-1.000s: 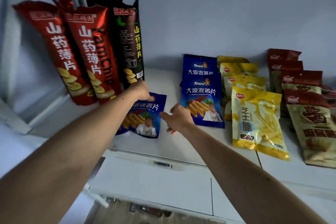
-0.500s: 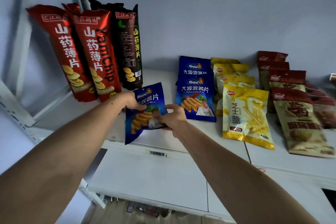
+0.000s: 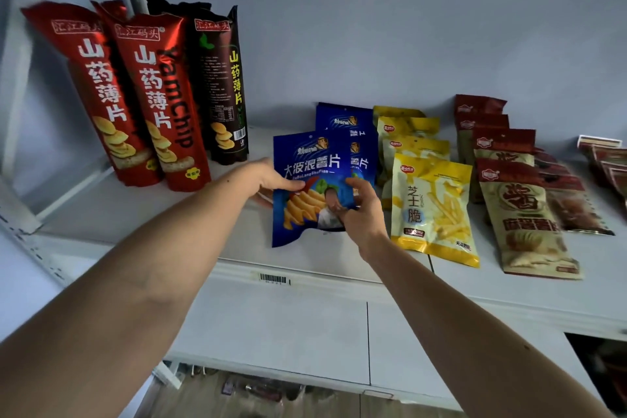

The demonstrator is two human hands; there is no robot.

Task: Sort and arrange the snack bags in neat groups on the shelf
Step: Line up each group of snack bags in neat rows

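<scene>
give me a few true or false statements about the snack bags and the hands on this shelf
1. Both hands hold the front blue chip bag. True: left hand on its left edge, right hand on its right.
2. The yellow fries bags lie left of the blue ones. False: they lie to the right.
3. The red yam chip bags stand upright. True.
4. The black yam chip bag lies flat. False: it stands upright behind the red ones.
5. The brown snack bags are right of the yellow ones. True.

A pale white shelf (image 3: 142, 214) carries tall red foil chip bags (image 3: 135, 95) upper left, flat blue bags (image 3: 342, 119) centre, yellow bags (image 3: 434, 207) and brown-and-cream bags (image 3: 522, 214) right.
</scene>
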